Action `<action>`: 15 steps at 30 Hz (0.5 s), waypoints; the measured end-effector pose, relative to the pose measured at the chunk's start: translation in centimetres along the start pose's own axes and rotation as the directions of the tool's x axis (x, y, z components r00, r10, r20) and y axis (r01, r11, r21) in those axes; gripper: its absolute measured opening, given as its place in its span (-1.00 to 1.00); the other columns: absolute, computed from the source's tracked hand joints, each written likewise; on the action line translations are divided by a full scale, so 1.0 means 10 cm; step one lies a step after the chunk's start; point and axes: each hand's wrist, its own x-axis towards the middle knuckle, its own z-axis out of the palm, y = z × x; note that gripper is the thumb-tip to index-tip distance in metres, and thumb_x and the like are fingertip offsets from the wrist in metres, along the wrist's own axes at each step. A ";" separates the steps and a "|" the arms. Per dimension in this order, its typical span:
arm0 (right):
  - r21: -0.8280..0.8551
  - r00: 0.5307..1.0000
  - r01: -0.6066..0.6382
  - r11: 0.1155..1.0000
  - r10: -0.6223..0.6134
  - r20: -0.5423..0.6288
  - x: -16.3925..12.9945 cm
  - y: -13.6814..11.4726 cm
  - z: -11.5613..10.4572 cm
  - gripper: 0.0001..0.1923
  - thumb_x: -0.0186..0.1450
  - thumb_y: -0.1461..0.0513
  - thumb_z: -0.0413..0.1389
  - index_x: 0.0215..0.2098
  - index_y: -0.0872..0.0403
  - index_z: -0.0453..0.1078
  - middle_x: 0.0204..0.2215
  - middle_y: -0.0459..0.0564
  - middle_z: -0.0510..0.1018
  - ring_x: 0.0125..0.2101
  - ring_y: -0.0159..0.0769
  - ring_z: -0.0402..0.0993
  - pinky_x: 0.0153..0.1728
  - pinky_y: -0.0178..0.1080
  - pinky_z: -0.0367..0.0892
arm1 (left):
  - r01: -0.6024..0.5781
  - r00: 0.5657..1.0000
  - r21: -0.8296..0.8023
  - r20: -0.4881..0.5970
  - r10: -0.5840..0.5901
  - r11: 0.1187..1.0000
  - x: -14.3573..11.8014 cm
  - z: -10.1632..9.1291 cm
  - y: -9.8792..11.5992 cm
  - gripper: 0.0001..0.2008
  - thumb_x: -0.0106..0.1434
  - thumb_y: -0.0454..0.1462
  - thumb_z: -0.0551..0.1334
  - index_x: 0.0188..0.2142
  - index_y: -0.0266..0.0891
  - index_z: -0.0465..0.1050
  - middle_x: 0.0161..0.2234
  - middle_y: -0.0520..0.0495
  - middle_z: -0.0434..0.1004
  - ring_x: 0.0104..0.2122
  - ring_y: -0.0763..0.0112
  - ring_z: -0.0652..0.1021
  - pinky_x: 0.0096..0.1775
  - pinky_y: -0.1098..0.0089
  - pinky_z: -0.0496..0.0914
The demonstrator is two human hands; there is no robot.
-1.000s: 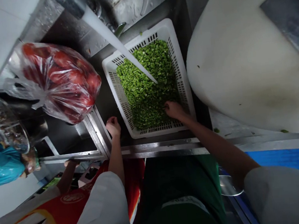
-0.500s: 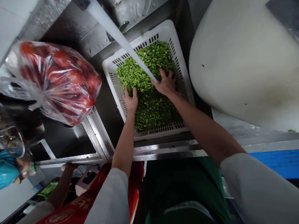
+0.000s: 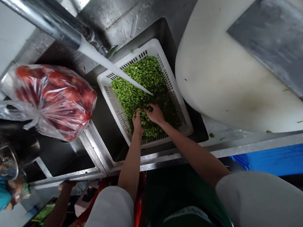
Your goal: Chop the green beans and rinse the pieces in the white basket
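Your chopped greens [image 3: 147, 74] are super bright, your basket [image 3: 171, 80] is white with rows of slots, bagged produce [image 3: 59, 96] reads red, your apron [image 3: 182, 193] dark green, chopping board [image 3: 212, 70] cream with a brownish smudge.

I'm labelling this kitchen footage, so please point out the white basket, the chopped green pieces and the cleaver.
White basket [image 3: 171, 78], head view: its rim, at picture right.
Chopped green pieces [image 3: 149, 70], head view: upper part of the heap.
Cleaver [image 3: 282, 40], head view: middle of the blade.
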 end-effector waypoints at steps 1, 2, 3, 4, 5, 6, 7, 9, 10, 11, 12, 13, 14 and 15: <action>0.014 1.000 0.008 1.000 -0.008 0.014 -0.05 0.02 -0.01 -0.58 0.50 0.08 0.14 0.24 0.04 0.54 0.18 0.16 0.64 0.20 -0.07 0.58 0.26 -0.13 0.45 | 0.032 0.999 -0.021 -0.018 -0.032 0.999 -0.02 -0.03 0.00 -0.53 0.53 0.07 0.21 0.20 -0.17 0.58 -0.11 -0.17 0.77 -0.14 0.23 0.77 -0.04 0.21 0.67; 0.031 0.999 0.024 0.999 -0.025 0.027 -0.10 0.04 -0.03 -0.60 0.52 0.09 0.12 0.23 0.05 0.55 0.16 0.13 0.67 0.18 -0.10 0.59 0.24 -0.17 0.45 | 0.039 0.999 -0.038 -0.028 -0.040 0.998 -0.03 -0.07 0.02 -0.51 0.49 0.09 0.26 0.19 -0.18 0.58 -0.11 -0.18 0.76 -0.13 0.22 0.76 -0.04 0.20 0.66; 0.047 0.998 0.043 0.998 -0.045 0.038 -0.14 0.05 -0.06 -0.61 0.53 0.11 0.10 0.22 0.05 0.55 0.14 0.11 0.69 0.16 -0.11 0.61 0.21 -0.20 0.46 | 0.007 1.000 -0.037 -0.029 -0.008 0.999 -0.02 -0.12 0.05 -0.49 0.45 0.10 0.31 0.15 -0.20 0.59 -0.12 -0.19 0.76 -0.12 0.19 0.76 -0.02 0.18 0.66; 0.052 0.996 0.068 0.996 -0.070 0.047 -0.18 0.07 -0.09 -0.61 0.53 0.13 0.09 0.23 0.05 0.54 0.13 0.09 0.70 0.14 -0.11 0.62 0.19 -0.20 0.47 | -0.071 0.997 -0.002 -0.023 0.071 0.997 0.01 -0.18 0.09 -0.49 0.41 0.11 0.35 0.10 -0.22 0.61 -0.12 -0.21 0.76 -0.11 0.17 0.75 0.00 0.15 0.65; 0.037 0.993 0.098 0.995 -0.100 0.057 -0.22 0.10 -0.13 -0.61 0.52 0.15 0.09 0.24 0.05 0.54 0.13 0.08 0.70 0.13 -0.10 0.62 0.18 -0.19 0.47 | -0.166 0.986 0.056 -0.007 0.167 0.985 0.06 -0.25 0.15 -0.51 0.38 0.10 0.38 0.03 -0.23 0.62 -0.11 -0.22 0.76 -0.09 0.13 0.75 0.04 0.12 0.65; -0.004 0.988 0.133 0.991 -0.132 0.076 -0.26 0.12 -0.17 -0.59 0.51 0.17 0.11 0.26 0.05 0.53 0.14 0.09 0.69 0.14 -0.07 0.61 0.17 -0.17 0.48 | -0.271 0.963 0.140 0.036 0.268 0.953 0.12 -0.31 0.22 -0.55 0.35 0.08 0.42 -0.02 -0.23 0.62 -0.10 -0.23 0.76 -0.07 0.09 0.74 0.07 0.09 0.64; -0.066 0.981 0.167 0.984 -0.159 0.111 -0.30 0.14 -0.22 -0.57 0.48 0.20 0.15 0.28 0.06 0.52 0.15 0.13 0.68 0.15 -0.04 0.60 0.18 -0.15 0.47 | -0.376 0.927 0.237 0.116 0.358 0.896 0.20 -0.35 0.32 -0.59 0.33 0.04 0.45 -0.06 -0.23 0.62 -0.10 -0.24 0.75 -0.05 0.05 0.73 0.10 0.05 0.63; -0.216 0.956 0.239 0.947 -0.190 0.223 -0.36 0.19 -0.31 -0.50 0.42 0.25 0.21 0.31 0.09 0.51 0.18 0.20 0.64 0.18 0.03 0.56 0.24 -0.07 0.43 | -0.563 0.824 0.400 0.334 0.458 0.723 0.38 -0.38 0.55 -0.66 0.29 -0.07 0.49 -0.07 -0.21 0.63 -0.08 -0.24 0.73 -0.03 -0.02 0.72 0.16 -0.02 0.60; -0.282 0.943 0.267 0.922 -0.188 0.275 -0.39 0.20 -0.36 -0.48 0.41 0.26 0.22 0.33 0.09 0.50 0.22 0.24 0.60 0.21 0.07 0.53 0.26 -0.02 0.41 | -0.644 0.763 0.445 0.434 0.479 0.623 0.48 -0.34 0.69 -0.68 0.28 -0.12 0.49 -0.04 -0.21 0.63 -0.05 -0.26 0.71 0.00 -0.05 0.70 0.20 -0.04 0.58; -0.335 0.935 0.280 0.900 -0.176 0.308 -0.41 0.21 -0.40 -0.46 0.41 0.26 0.23 0.35 0.08 0.50 0.27 0.26 0.55 0.24 0.12 0.49 0.28 0.04 0.40 | -0.707 0.706 0.469 0.503 0.498 0.529 0.58 -0.27 0.83 -0.67 0.27 -0.15 0.49 -0.01 -0.20 0.64 0.01 -0.27 0.68 0.05 -0.08 0.68 0.23 -0.06 0.55; -0.375 0.934 0.283 0.883 -0.164 0.318 -0.42 0.21 -0.43 -0.44 0.41 0.24 0.24 0.37 0.06 0.48 0.35 0.27 0.47 0.29 0.17 0.43 0.29 0.10 0.38 | -0.748 0.663 0.484 0.529 0.530 0.454 0.68 -0.17 0.97 -0.63 0.27 -0.17 0.49 0.04 -0.19 0.64 0.09 -0.30 0.64 0.12 -0.12 0.64 0.27 -0.08 0.52; -0.406 0.938 0.279 0.870 -0.158 0.308 -0.42 0.21 -0.45 -0.42 0.43 0.21 0.24 0.40 0.02 0.46 0.43 0.26 0.37 0.35 0.25 0.34 0.31 0.18 0.36 | -0.769 0.634 0.496 0.518 0.573 0.403 0.78 -0.04 1.09 -0.57 0.27 -0.18 0.49 0.10 -0.20 0.63 0.19 -0.33 0.57 0.21 -0.17 0.58 0.31 -0.11 0.48; -0.432 0.946 0.271 0.860 -0.154 0.286 -0.40 0.21 -0.47 -0.41 0.44 0.17 0.23 0.43 -0.02 0.43 0.51 0.24 0.25 0.41 0.33 0.24 0.32 0.27 0.33 | -0.777 0.616 0.507 0.493 0.614 0.373 0.88 0.10 1.20 -0.50 0.26 -0.17 0.50 0.18 -0.19 0.60 0.29 -0.33 0.50 0.32 -0.23 0.48 0.36 -0.17 0.41; -0.457 0.954 0.254 0.852 -0.144 0.262 -0.38 0.21 -0.48 -0.38 0.45 0.13 0.23 0.45 -0.05 0.40 0.56 0.21 0.15 0.46 0.41 0.14 0.34 0.36 0.28 | -0.776 0.609 0.521 0.472 0.637 0.356 0.96 0.24 1.29 -0.42 0.25 -0.15 0.51 0.24 -0.16 0.57 0.38 -0.32 0.41 0.41 -0.29 0.37 0.40 -0.23 0.34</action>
